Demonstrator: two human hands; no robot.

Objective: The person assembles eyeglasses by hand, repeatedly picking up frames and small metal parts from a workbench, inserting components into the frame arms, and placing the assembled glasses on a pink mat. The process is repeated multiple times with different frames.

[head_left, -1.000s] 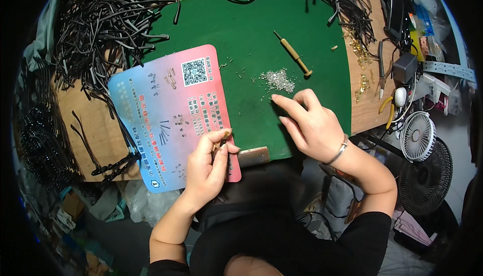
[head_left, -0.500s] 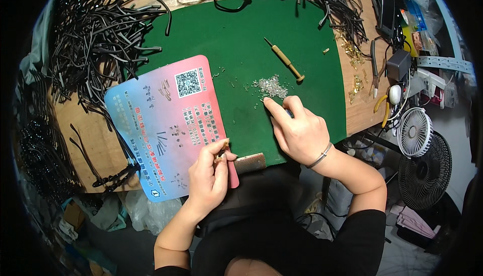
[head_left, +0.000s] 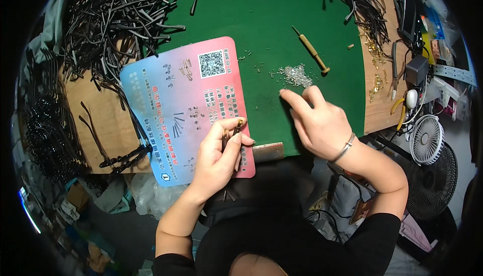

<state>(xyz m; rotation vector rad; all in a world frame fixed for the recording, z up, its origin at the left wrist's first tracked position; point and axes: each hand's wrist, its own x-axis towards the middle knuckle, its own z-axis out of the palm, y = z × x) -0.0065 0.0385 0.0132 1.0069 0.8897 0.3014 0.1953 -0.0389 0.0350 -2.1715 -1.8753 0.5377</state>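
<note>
Slim dark temple arm (head_left: 230, 134), brass-tipped, pinched in left hand (head_left: 219, 158); right hand (head_left: 317, 120) fingers extended, empty, touching green mat (head_left: 261, 34)

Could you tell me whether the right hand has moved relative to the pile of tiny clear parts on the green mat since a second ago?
Yes. The right hand has shifted left and slightly toward the pile of clear parts; its fingertips now sit just below the pile's left end.

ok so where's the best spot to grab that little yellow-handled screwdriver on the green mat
Probably by the yellow handle, around its middle. The screwdriver lies flat on the green mat, thin metal tip up-left, butt end down-right toward the right hand. Pinch it from above across its width; bare mat lies along both of its long sides.
</note>
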